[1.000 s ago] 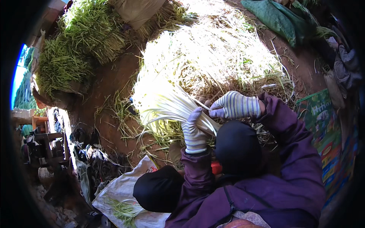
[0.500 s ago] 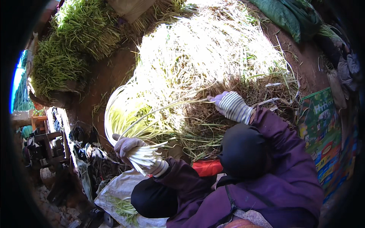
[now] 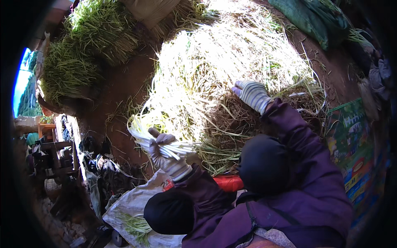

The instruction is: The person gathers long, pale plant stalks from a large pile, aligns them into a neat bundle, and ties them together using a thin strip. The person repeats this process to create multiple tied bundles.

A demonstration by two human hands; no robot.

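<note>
- Since half a second ago, your left hand [image 3: 164, 156] has moved up and in toward the pile [image 3: 223, 62]; your right hand [image 3: 253, 94] has gone farther out over it. Stalks stretched between both hands then don't show there now.
- Bundle of pale stalks [image 3: 177, 149] sits in your left hand, fingers curled around it.
- Bundle's long axis: roughly left to right, thick white ends right, paler tops upper left.
- Pile lies up and right of your left hand; your right hand is nearer, fingertips at its straw.
- Right hand pose: knuckles up, fingers pointing left; can't tell if it grips anything.
- Left wrist: bent up, below the bundle.
</note>
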